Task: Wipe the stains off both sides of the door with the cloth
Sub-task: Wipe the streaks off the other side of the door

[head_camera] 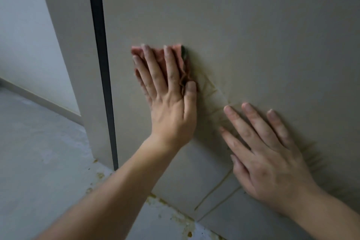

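Head camera, sole view. Your left hand [167, 103] lies flat against the pale door [253, 35], fingers straight and slightly spread, pressing the pink cloth [180, 60] to the panel. The thumb rests along the cloth's crumpled right edge. Nothing is gripped; the cloth is pinned between palm and door, and a dark green patch shows at its upper right corner. Your right hand [268, 161] is lower and to the right, also flat on the door, fingers extended and apart, holding nothing.

Yellowish-brown stains [212, 91] run as thin streaks between the two hands, starting just beside the cloth. More streaks [214, 193] lie near the door's bottom edge, below your right hand. A dark vertical strip [101, 64] stands left of the cloth. The grey floor [39, 161] carries brownish spatter [171, 212] along the foot of the door. A light wall [23, 35] is at far left.
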{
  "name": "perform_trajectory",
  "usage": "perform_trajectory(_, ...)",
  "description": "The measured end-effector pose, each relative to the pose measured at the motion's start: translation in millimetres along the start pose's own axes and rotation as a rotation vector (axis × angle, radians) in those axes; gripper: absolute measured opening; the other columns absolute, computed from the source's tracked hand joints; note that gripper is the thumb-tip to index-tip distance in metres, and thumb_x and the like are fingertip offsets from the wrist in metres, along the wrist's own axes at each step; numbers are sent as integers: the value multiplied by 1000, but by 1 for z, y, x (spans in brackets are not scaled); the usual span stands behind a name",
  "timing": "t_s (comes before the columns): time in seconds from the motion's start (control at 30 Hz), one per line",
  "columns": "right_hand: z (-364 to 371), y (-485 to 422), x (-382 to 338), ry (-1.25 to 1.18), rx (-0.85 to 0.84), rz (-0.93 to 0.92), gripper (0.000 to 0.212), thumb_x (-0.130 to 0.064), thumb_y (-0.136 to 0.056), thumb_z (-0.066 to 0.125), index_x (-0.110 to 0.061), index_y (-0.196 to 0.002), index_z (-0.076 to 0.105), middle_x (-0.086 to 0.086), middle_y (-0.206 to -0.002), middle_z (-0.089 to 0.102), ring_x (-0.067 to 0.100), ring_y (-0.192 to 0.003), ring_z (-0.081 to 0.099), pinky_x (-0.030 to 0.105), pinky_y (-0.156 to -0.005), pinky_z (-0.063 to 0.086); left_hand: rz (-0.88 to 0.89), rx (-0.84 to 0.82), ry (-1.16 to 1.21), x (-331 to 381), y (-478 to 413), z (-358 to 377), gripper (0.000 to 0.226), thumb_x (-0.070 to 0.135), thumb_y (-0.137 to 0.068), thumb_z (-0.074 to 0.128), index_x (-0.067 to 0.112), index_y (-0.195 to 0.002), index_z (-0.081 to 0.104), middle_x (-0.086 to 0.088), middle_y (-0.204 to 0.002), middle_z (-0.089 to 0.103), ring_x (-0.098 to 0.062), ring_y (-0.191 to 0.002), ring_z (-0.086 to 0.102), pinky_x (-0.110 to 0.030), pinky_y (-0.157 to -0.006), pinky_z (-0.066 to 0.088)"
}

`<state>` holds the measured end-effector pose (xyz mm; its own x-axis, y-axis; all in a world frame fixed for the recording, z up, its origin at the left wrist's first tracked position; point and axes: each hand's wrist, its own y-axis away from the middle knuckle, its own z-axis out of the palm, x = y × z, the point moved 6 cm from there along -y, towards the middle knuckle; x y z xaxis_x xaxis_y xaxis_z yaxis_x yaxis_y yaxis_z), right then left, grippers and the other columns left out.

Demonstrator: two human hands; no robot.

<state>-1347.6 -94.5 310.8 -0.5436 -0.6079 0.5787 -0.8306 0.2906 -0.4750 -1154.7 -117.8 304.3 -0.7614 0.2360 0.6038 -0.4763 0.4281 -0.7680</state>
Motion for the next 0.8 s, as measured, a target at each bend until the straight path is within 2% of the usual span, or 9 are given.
perform_trajectory(0.13,-4,0,4,6,-7,-11,50,-27,-93,54,-15,-140,63,7,-167,30,28,-155,26,48,-128,12,82,-166,-33,7,38,15,67,51,-107,21,20,-163,-3,-24,-167,-15,-43,-154,-21,-57,-125,-13)
perform_trajectory(0.33,-10,7,15,26,-6,34,53,-27,-90,58,-16,-141,62,7,-167,30,28,-157,22,50,-128,10,200,-47,-70,29,-41,-14,69,34,-105,37,7,-162,10,-35,-166,-3,-54,-153,-11,-60,-125,-9)
perform_trajectory(0.4,-10,15,15,26,-6,56,52,-27,-92,56,-16,-142,62,7,-167,30,29,-157,21,50,-128,10,305,-120,-123,29,-13,-2,68,38,-107,34,13,-164,8,-33,-166,-3,-54,-153,-10,-60,-125,-7)
perform_trajectory(0.53,-7,32,19,30,-6,63,51,-27,-95,51,-16,-143,60,8,-166,33,29,-156,24,49,-128,11,462,-305,-220,18,83,29,61,45,-107,32,31,-162,10,-11,-171,-16,-40,-156,-17,-56,-126,-6)
perform_trajectory(0.63,-7,36,22,43,-3,57,51,-27,-94,52,-16,-143,60,8,-166,33,29,-156,25,49,-128,11,496,-251,-215,25,61,22,55,46,-108,30,32,-160,16,-15,-170,1,-38,-157,-14,-53,-127,-5)
perform_trajectory(0.7,-7,35,21,41,-2,65,51,-27,-93,53,-15,-143,61,8,-166,32,30,-156,24,49,-128,10,441,-154,-187,31,15,8,58,44,-109,32,24,-162,21,-24,-167,9,-48,-155,-5,-55,-126,-5)
perform_trajectory(0.8,-5,35,18,31,4,87,50,-27,-94,52,-15,-142,61,8,-166,31,30,-156,22,50,-128,9,339,-101,-138,36,-6,6,61,41,-108,30,17,-162,17,-32,-166,7,-56,-152,-1,-58,-126,-5)
